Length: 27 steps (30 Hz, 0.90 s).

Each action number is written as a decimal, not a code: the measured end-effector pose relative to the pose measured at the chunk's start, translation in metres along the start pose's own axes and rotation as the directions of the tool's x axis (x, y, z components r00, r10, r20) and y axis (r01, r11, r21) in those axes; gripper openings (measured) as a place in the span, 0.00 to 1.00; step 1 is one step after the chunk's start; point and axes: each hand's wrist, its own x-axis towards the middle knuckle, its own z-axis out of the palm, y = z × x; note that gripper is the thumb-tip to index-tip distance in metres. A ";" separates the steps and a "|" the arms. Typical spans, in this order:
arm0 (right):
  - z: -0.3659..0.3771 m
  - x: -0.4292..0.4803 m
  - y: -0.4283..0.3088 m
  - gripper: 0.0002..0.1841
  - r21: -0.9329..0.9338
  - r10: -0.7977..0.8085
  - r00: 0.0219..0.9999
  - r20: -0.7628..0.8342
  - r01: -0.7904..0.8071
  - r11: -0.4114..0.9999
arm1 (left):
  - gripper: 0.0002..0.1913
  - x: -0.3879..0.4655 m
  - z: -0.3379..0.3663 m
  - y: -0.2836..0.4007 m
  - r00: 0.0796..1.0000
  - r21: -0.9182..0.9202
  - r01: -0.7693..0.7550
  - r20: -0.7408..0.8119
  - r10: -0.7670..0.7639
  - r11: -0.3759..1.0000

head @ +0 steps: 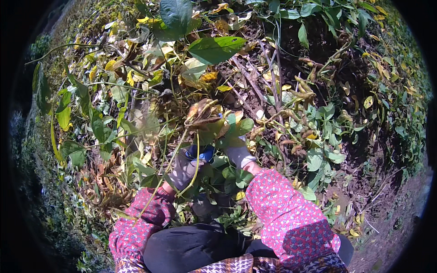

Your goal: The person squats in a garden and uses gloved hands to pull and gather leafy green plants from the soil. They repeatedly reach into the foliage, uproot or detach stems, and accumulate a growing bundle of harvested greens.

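Note:
My left hand wears a work glove with a pale knit cuff and a blue coated palm. It is low among the leafy stems of a bean plant, with thin yellow-green stalks crossing in front of it. To its right, my right hand reaches into the same foliage, its pale glove cuff showing. Green leaves and a dry, curled brown leaf cover the fingers of the right hand. Whether either hand grips a stem is hidden.
Bean pods hang on stems at the right. Bare woody stalks lie over brown soil ahead. A large green leaf and a long thin vine stick up close to the view. My bent knee is below.

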 end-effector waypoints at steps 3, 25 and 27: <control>0.000 0.011 0.000 0.14 0.559 0.133 0.979 -0.153 -0.025 0.829 | 0.13 0.018 0.020 -0.021 0.926 0.078 0.374 -0.076 -0.369 0.924; 0.011 0.009 0.035 0.15 0.220 -0.019 0.980 -0.196 0.063 0.973 | 0.17 0.020 0.007 0.042 0.971 -0.567 0.210 0.022 -0.240 0.797; 0.014 0.021 0.044 0.15 0.316 -0.027 0.868 -0.496 0.209 0.925 | 0.17 0.030 0.015 0.049 0.991 -0.606 0.033 -0.085 -0.107 0.795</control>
